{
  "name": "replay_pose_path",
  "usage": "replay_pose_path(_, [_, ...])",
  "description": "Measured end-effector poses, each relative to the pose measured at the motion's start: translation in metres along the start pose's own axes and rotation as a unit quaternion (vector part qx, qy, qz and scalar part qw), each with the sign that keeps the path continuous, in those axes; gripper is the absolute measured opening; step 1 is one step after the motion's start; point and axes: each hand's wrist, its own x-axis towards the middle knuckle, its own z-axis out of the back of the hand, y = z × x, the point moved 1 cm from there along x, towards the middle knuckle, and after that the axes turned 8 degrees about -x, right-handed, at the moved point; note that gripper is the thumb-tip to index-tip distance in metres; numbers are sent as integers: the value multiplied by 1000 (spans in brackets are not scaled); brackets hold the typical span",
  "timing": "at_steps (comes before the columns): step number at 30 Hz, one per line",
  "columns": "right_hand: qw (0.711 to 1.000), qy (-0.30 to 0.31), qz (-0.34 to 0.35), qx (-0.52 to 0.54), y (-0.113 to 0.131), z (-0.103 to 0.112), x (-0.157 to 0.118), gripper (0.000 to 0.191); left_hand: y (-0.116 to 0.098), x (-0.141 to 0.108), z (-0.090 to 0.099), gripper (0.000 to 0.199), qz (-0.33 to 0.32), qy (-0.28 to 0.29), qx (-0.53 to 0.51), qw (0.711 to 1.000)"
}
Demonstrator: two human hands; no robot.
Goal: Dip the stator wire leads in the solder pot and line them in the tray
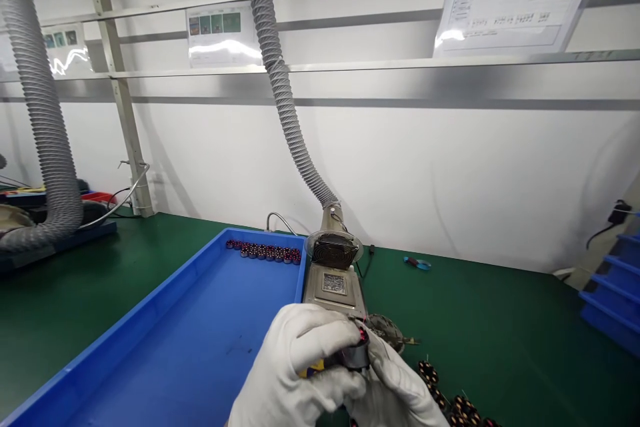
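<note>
Both my hands wear white gloves and meet at the bottom centre. My left hand (295, 373) and my right hand (395, 390) together grip a small dark ring-shaped coil (356, 355) with reddish wire at its top. The coil is held just in front of a metal solder pot (334, 287) with a small square opening. Something yellow shows under my left fingers; what it is cannot be told. Several more dark coils (453, 400) lie on the green mat to the right of my hands.
A long blue tray (165, 320) lies at left, with a row of several coils (264, 252) along its far wall. A grey ribbed extraction hose (280, 80) drops to a round fan grille (334, 250). Blue bins (613, 287) stand at right, small cutters (417, 263) lie behind.
</note>
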Motion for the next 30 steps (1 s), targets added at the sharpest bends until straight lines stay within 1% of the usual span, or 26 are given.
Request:
replay_pose_path(2, [1000, 11, -6, 4, 0, -4, 1, 21, 2, -1, 0, 24, 16, -19, -28, 999])
replay_pose_path(5, [1000, 16, 2, -8, -1, -6, 2, 29, 6, -4, -4, 11, 60, -62, -63, 994])
replay_pose_path(7, [1000, 19, 3, -12, -1, -7, 2, 30, 8, -6, -5, 16, 96, -103, -95, 985])
replay_pose_path(10, [999, 31, -6, 4, 0, -6, 3, 33, 8, -10, -2, 17, 162, -187, -180, 952])
replay_pose_path(11, [999, 35, -10, 11, 0, -6, 3, 35, 8, -12, 0, 16, 187, -202, -203, 940])
replay_pose_path(12, [999, 35, -13, 19, 0, -6, 3, 36, 7, -13, 1, 15, 213, -199, -218, 931])
replay_pose_path(13, [999, 31, -16, 27, -1, -7, 4, 37, 7, -15, 2, 18, 238, -181, -226, 927])
replay_pose_path(15, [999, 18, -19, 39, -3, -8, 5, 37, 8, -17, 1, 24, 273, -124, -229, 926])
replay_pose_path(16, [999, 13, -22, 46, -5, -9, 5, 37, 9, -16, -1, 24, 269, -109, -229, 929])
replay_pose_path(17, [998, 10, -26, 51, -6, -9, 5, 37, 9, -15, -3, 20, 247, -110, -227, 936])
replay_pose_path(19, [998, 12, -35, 58, -9, -10, 5, 36, 11, -13, -7, 8, 196, -139, -216, 946])
replay_pose_path(21, [997, 21, -47, 65, -10, -9, 5, 34, 12, -10, -7, 9, 177, -185, -220, 941])
replay_pose_path(23, [993, 41, -67, 87, -10, -8, 5, 32, 10, -10, -2, 12, 206, -241, -235, 919])
replay_pose_path(24, [990, 53, -80, 101, -9, -8, 6, 31, 8, -10, 1, 13, 228, -258, -233, 909])
replay_pose_path(25, [987, 65, -91, 114, -9, -8, 6, 31, 5, -10, 4, 14, 255, -262, -225, 903])
replay_pose_path(26, [984, 74, -100, 125, -9, -8, 6, 31, 2, -10, 6, 17, 285, -245, -217, 901])
replay_pose_path(27, [982, 82, -105, 132, -8, -9, 6, 32, 0, -9, 6, 21, 311, -216, -213, 901])
replay_pose_path(28, [981, 85, -106, 138, -8, -11, 6, 33, -2, -9, 6, 23, 321, -185, -213, 904])
replay_pose_path(29, [980, 86, -105, 143, -7, -12, 5, 32, -3, -8, 4, 23, 315, -157, -216, 911])
replay_pose_path(30, [979, 87, -104, 150, -6, -14, 4, 31, -3, -7, 2, 22, 293, -141, -218, 920])
